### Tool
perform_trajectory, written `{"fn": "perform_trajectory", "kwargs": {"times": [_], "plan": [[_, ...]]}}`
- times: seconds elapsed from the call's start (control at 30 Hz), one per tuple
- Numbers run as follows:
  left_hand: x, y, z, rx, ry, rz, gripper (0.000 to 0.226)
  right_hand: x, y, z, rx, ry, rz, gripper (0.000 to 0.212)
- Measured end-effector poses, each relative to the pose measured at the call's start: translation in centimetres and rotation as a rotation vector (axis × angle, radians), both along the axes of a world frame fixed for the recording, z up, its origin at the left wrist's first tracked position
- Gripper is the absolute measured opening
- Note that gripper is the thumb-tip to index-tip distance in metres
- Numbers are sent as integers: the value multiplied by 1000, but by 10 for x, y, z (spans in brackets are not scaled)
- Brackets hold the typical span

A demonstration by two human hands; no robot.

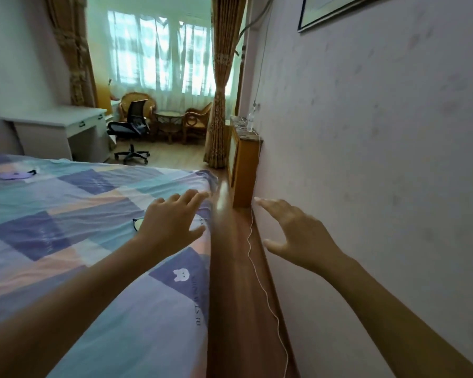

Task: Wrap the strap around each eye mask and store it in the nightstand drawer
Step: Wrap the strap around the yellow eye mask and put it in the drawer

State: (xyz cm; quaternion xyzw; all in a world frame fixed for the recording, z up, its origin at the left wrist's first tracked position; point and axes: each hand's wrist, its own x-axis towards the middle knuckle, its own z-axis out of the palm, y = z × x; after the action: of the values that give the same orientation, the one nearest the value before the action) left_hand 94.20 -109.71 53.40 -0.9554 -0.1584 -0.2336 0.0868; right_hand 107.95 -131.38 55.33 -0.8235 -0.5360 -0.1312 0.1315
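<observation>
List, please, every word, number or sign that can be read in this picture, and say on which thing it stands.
Dark print runs along a purple patch of the bed sheet, below the white bear figure; it is blurred and seen sideways, too unclear to read.
Another short line of print on the sheet near the left hand: too small to read.
Framed picture on the wall: no readable text.
Nothing else shows text.

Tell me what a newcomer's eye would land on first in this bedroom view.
First, the two bare arms stretched forward: the left hand with spread fingers above the pastel patchwork bedsheet, the right hand open beside the pale wall. Next, the glossy brown wooden bed rail between them, with a thin white cable along it, leading to the orange wooden nightstand. A lilac eye mask lies far left on the bed.
</observation>
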Motion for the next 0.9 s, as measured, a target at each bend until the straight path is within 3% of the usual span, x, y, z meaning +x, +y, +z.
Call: {"fn": "perform_trajectory", "kwargs": {"times": [0.5, 0.9], "plan": [[205, 135, -31, -45, 42, 329, 67, 263, 183, -13, -42, 0, 311, 76], [318, 276, -86, -182, 130, 720, 66, 417, 432, -71, -192, 29, 728, 64]]}}
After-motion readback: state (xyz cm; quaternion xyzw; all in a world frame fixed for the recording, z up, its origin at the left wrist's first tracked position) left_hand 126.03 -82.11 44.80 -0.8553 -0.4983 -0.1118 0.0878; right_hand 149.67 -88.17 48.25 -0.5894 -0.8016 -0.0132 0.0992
